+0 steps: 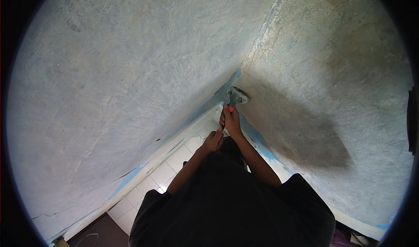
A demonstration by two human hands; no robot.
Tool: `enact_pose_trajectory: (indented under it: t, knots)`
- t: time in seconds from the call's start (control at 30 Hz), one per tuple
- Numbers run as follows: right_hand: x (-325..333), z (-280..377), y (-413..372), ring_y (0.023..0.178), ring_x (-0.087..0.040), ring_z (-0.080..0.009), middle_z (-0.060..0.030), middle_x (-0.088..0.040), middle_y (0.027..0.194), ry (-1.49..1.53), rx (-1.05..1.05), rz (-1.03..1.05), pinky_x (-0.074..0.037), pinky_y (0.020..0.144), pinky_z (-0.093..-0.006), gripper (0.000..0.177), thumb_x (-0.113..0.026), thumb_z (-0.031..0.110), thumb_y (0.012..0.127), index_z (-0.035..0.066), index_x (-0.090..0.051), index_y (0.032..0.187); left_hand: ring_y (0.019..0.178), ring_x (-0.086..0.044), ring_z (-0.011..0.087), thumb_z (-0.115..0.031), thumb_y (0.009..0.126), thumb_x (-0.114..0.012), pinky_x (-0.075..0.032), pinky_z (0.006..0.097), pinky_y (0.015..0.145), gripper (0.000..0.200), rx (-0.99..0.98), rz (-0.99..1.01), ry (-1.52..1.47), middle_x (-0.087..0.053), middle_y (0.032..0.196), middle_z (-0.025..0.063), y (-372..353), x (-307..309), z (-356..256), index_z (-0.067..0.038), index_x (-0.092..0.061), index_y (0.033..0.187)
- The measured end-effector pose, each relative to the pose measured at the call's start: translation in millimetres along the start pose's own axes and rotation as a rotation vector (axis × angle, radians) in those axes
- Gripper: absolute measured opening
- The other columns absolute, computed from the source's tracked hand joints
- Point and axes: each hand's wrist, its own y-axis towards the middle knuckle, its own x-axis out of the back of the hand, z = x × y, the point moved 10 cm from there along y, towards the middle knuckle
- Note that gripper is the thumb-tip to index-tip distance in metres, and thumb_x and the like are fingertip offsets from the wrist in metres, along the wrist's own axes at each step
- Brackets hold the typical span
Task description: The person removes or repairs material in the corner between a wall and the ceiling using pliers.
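A long-handled scraper (238, 95) with a wide grey head and a red and dark handle is held in both hands. Its head is at the right wall, low down close to the corner. My right hand (231, 119) is wrapped round the handle just below the head. Lower on the same handle, my left hand (212, 141) grips near the end, close to my body. Blue paint patches (238, 74) show in the corner by the tool's head.
The left wall (118, 77) and right wall (340, 72) meet ahead of me, both patchy grey. White floor tiles (164, 173) lie below on the left. A dark brown surface (99, 231) is at lower left, and purple cloth (340, 239) at lower right.
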Motion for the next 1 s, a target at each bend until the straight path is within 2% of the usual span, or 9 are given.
enact_pose_trajectory:
  t: [0.03,0.1,0.17,0.23,0.57,0.77,0.83,0.9,1.0]
  knots:
    - [0,-5,2,0.042,-0.04,-0.0082,0.0021,-0.039,0.055,0.008,-0.014,0.003,-0.036,0.04,-0.0258,0.031,-0.05,0.029,0.099,0.01,-0.039,0.078,0.043,-0.047,0.0181,-0.064,0.094,-0.032,-0.034,0.0323,0.041,0.072,-0.002,0.011,0.0,-0.041,0.045,0.0042,0,1,-2,-0.005,-0.048,0.055]
    - [9,-30,3,0.042,-0.04,-0.0081,0.0023,-0.039,0.055,0.016,-0.032,-0.051,-0.036,0.04,-0.0259,0.028,-0.05,0.026,0.099,0.009,-0.04,0.078,0.041,-0.045,0.0169,-0.066,0.093,-0.032,-0.034,0.0309,0.04,0.073,-0.309,-0.03,0.291,-0.042,0.046,0.0042,9,16,20,-0.007,-0.046,0.055]
    - [11,-38,2,0.042,-0.04,-0.008,0.0023,-0.039,0.055,0.025,-0.033,-0.084,-0.036,0.04,-0.026,0.026,-0.05,0.023,0.098,0.009,-0.04,0.079,0.04,-0.044,0.0161,-0.069,0.092,-0.029,-0.033,0.0304,0.04,0.074,-0.277,-0.039,0.343,-0.041,0.045,0.0035,9,21,31,-0.008,-0.044,0.053]
    - [6,-29,0,0.042,-0.039,-0.0081,0.0023,-0.039,0.055,0.031,-0.017,-0.093,-0.037,0.04,-0.0261,0.024,-0.05,0.021,0.098,0.009,-0.04,0.08,0.039,-0.042,0.0155,-0.073,0.091,-0.023,-0.031,0.0307,0.039,0.078,0.09,-0.018,0.148,-0.038,0.044,0.0022,-8,18,24,-0.009,-0.042,0.051]
    - [-3,-9,1,0.043,-0.042,-0.0108,0.0,-0.04,0.055,0.024,-0.01,-0.08,-0.041,0.042,-0.0295,0.031,-0.049,0.025,0.098,0.008,-0.041,0.073,0.04,-0.042,0.0156,-0.073,0.09,-0.033,-0.033,0.0293,0.041,0.075,0.084,0.054,0.017,-0.039,0.045,0.0033,-15,14,-2,-0.008,-0.042,0.052]
    - [0,-24,3,0.042,-0.042,-0.011,0.0005,-0.039,0.054,0.022,-0.026,-0.059,-0.04,0.042,-0.0294,0.034,-0.049,0.025,0.098,0.008,-0.041,0.07,0.04,-0.041,0.0171,-0.07,0.091,-0.034,-0.035,0.0315,0.042,0.075,0.124,-0.011,0.121,-0.038,0.045,0.0038,-5,29,21,-0.006,-0.045,0.054]
    - [-2,-16,1,0.042,-0.042,-0.0109,0.0006,-0.039,0.054,0.015,-0.016,-0.076,-0.04,0.042,-0.0293,0.034,-0.049,0.025,0.098,0.008,-0.041,0.069,0.04,-0.041,0.0176,-0.069,0.091,-0.033,-0.035,0.0324,0.042,0.075,-0.126,-0.049,0.28,-0.039,0.045,0.0046,-11,25,1,-0.007,-0.045,0.053]
    - [-3,-9,4,0.042,-0.041,-0.0109,0.0006,-0.039,0.054,0.017,-0.008,-0.07,-0.04,0.042,-0.0293,0.034,-0.049,0.025,0.098,0.008,-0.041,0.069,0.039,-0.041,0.0186,-0.069,0.092,-0.032,-0.035,0.0326,0.042,0.075,0.111,-0.002,0.13,-0.04,0.044,0.0057,-8,24,18,-0.007,-0.047,0.052]
    - [2,-24,2,0.042,-0.041,-0.0104,0.0008,-0.039,0.054,0.032,-0.033,-0.048,-0.039,0.041,-0.0287,0.033,-0.05,0.024,0.098,0.009,-0.04,0.071,0.038,-0.041,0.0181,-0.069,0.092,-0.032,-0.034,0.0318,0.041,0.075,0.117,0.032,0.025,-0.04,0.043,0.0053,-20,12,-7,-0.008,-0.045,0.05]
